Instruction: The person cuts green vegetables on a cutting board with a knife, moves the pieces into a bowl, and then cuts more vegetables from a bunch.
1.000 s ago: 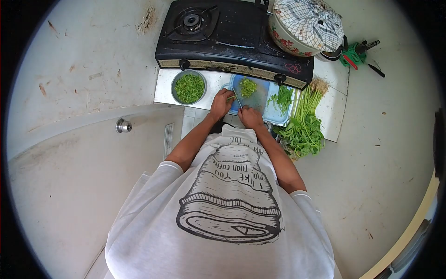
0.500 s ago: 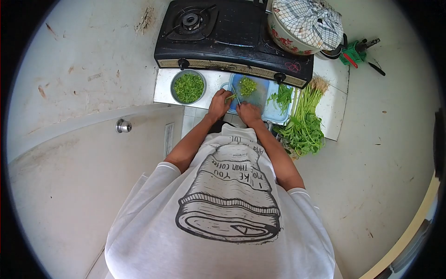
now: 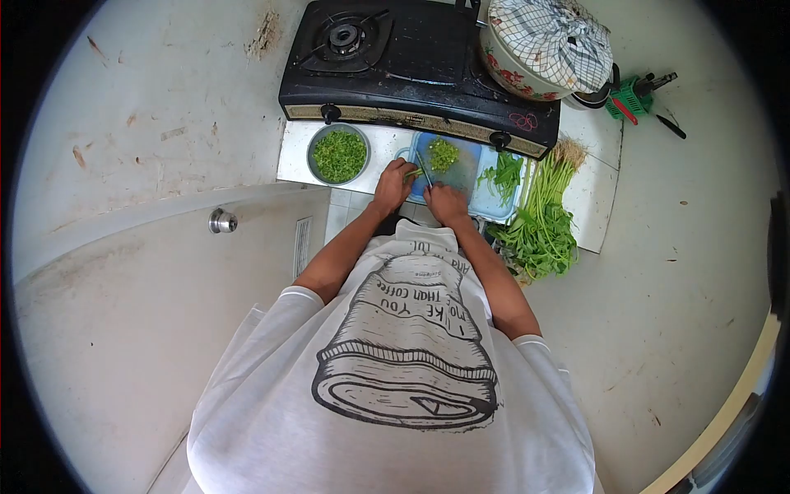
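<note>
My right hand [image 3: 447, 204] is closed around the handle of a knife [image 3: 423, 166], its blade pointing away from me over a blue cutting board [image 3: 466, 170]. To the left of the blade, my left hand [image 3: 393, 186] pinches green stems [image 3: 412, 173], their cut ends close to the knife. Just beyond the blade lies a small pile of chopped green stems [image 3: 444, 154] on the board. The knife handle is mostly hidden in my fist. Some loose green leaves [image 3: 504, 174] rest on a light blue tray [image 3: 496, 211] right of the board.
A grey bowl [image 3: 368, 156] of chopped greens stands left. A large bunch of leafy greens [image 3: 543, 226] with roots lies right, over the counter edge. Behind is a black gas stove [image 3: 411, 41] bearing a cloth-covered pot [image 3: 514, 70]. A green basket [image 3: 632, 97] holds utensils at the far right.
The whole view has shifted slightly, so things appear a little further right. The knife blade leans slightly more to the left. Both hands keep their grips.
</note>
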`<state>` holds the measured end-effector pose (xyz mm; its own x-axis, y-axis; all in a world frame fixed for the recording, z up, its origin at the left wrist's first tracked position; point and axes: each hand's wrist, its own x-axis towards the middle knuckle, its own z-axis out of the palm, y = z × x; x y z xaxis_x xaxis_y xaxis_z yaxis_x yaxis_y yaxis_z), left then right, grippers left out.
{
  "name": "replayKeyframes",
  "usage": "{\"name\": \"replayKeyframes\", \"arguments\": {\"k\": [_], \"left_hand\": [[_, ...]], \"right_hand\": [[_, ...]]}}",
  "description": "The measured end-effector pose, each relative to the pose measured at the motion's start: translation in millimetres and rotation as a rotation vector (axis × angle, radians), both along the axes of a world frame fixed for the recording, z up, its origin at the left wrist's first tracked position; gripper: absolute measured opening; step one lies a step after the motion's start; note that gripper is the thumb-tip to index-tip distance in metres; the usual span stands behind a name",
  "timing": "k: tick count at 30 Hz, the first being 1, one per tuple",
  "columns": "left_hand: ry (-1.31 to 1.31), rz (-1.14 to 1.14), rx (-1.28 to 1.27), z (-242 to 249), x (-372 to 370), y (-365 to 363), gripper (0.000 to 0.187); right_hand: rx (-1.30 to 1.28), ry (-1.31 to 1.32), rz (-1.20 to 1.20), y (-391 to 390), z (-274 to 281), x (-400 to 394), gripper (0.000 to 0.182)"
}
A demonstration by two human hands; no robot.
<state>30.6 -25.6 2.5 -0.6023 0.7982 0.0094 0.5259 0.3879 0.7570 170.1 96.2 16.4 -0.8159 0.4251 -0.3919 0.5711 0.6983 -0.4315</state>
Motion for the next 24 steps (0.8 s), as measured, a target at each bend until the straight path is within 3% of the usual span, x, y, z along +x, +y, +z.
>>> {"name": "replayKeyframes", "arguments": {"k": [24], "left_hand": [[-0.003,-0.019,0.039,-1,-1,3,0.023]], "right_hand": [[-0.015,0.028,0.010,-6,-8,-9,0.050]]}}
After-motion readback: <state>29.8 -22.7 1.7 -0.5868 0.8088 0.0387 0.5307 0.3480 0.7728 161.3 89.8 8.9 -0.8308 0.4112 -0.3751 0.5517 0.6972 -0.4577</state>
